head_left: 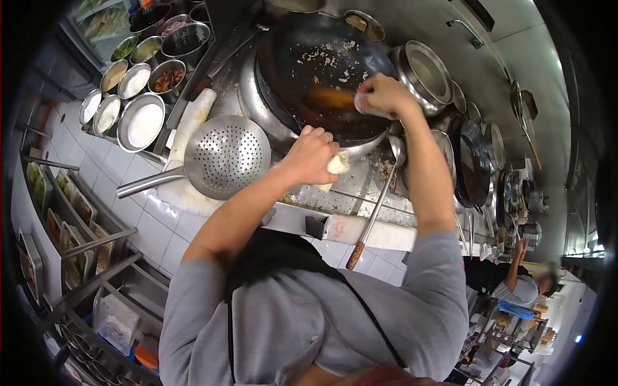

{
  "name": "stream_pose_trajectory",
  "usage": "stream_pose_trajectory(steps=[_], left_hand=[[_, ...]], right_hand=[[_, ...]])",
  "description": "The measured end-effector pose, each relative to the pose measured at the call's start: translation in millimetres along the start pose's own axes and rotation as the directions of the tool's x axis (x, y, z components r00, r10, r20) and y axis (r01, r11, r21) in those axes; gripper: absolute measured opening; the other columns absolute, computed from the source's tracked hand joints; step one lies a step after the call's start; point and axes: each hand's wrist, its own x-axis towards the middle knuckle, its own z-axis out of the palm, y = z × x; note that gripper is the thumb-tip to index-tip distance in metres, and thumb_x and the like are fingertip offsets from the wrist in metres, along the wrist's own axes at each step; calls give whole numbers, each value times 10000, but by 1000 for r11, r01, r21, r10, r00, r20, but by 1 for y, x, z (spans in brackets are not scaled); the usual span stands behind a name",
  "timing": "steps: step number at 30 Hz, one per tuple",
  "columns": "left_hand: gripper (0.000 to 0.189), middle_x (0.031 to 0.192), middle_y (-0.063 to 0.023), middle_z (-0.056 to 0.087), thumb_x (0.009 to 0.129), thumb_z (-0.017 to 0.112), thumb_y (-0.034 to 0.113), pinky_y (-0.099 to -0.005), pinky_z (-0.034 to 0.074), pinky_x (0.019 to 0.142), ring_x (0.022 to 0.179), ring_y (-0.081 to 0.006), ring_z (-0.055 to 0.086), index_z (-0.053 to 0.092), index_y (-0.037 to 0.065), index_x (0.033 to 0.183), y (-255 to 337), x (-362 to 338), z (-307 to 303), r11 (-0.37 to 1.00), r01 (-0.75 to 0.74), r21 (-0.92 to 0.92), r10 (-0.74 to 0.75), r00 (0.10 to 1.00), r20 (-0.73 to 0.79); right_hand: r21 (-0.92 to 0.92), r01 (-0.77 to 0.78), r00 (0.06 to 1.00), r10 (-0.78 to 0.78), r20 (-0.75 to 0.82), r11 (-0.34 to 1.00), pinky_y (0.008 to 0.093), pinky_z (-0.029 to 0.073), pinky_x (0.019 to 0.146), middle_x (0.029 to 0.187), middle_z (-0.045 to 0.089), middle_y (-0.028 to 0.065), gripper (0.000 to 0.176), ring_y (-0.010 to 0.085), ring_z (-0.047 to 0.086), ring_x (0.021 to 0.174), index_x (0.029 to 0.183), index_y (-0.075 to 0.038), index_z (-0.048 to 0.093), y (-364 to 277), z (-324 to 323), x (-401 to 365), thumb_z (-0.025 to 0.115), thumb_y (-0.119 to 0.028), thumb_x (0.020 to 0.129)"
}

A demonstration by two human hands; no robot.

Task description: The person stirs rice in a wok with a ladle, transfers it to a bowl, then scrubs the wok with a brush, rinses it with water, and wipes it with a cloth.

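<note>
My left hand (312, 156) is closed round a pale yellow folded cloth (338, 164) at the near rim of a large dark wok (283, 64). My right hand (388, 98) is over the right side of the wok. Its fingers grip a pale-ended object (331, 98) whose orange-brown part is smeared by motion, so I cannot make out its kind. Small whitish food bits (328, 61) are scattered across the wok's inner surface. Left of my left hand rests a perforated metal strainer (226, 157). A long-handled ladle (375, 219) lies to the right, its wooden handle toward me.
Metal bowls of ingredients, including a bowl of white powder (145, 125), stand at the left. Stacked pots (426, 74) sit right of the wok, with more woks (474, 161) beyond. Another person (515, 286) stands at far right. Shelving (96, 283) is at lower left.
</note>
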Motion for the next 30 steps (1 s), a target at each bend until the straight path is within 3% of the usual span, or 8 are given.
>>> stream_pose_trajectory(steps=[3,8,14,19,22,24,27,30], left_hand=[[423,866,-121,622,557,776,364,-406,397,832,894,-281,571,715,39,820,5,-7,3,1000,-17,-24,18,1000,11],[407,870,-122,625,549,785,351,-409,395,833,892,-283,570,711,45,806,1,-3,-5,999,-11,-30,11,1000,10],[393,866,-120,623,558,789,346,-412,394,837,898,-284,574,699,53,804,0,-4,-5,1000,-23,-16,23,1000,2],[386,856,-105,618,563,789,354,-415,393,829,889,-281,573,694,64,799,-1,-1,-4,1000,-2,-12,2,1000,20],[382,841,-98,611,572,791,381,-409,388,805,881,-279,566,688,78,782,2,-4,0,1000,2,26,-2,1000,-12],[402,898,-113,619,581,803,374,-415,391,868,921,-297,570,693,58,804,5,-4,-3,999,42,-12,-42,999,35],[387,1009,-146,630,612,808,287,-468,389,986,1074,-337,567,698,30,880,16,-13,-11,996,-23,-91,9,988,-157],[351,995,-133,659,711,755,185,-444,484,955,1041,-324,625,663,22,1008,31,-47,-21,889,150,-432,-262,941,-212]], right_hand=[[339,-142,966,205,-156,930,407,527,951,1101,729,169,434,342,690,1063,1129,-163,742,-9,50,25,773,-338,733],[-101,113,993,-116,-31,989,422,519,971,1151,714,162,480,345,671,1102,1112,-190,754,19,1,-5,798,-375,672],[187,6,956,49,-289,982,427,513,981,1126,712,191,436,373,666,1094,1161,-167,729,21,63,39,772,-314,752],[-203,71,992,-49,112,977,441,530,942,1111,719,173,412,355,683,1057,1146,-152,721,3,-21,-36,741,-318,769],[17,-94,981,95,-170,995,441,537,939,1117,717,172,411,348,686,1055,1175,-160,708,26,33,3,727,-307,791],[6,-105,955,102,-280,994,435,543,943,1111,713,194,406,369,676,1071,1186,-154,697,12,61,8,723,-312,812],[-59,-15,992,7,-127,998,446,539,940,1099,713,181,419,364,675,1069,1176,-165,699,22,45,-23,737,-325,791],[-277,7,1000,0,26,961,449,538,934,1103,710,156,399,349,683,1052,1160,-161,694,31,-5,-76,727,-301,787]])
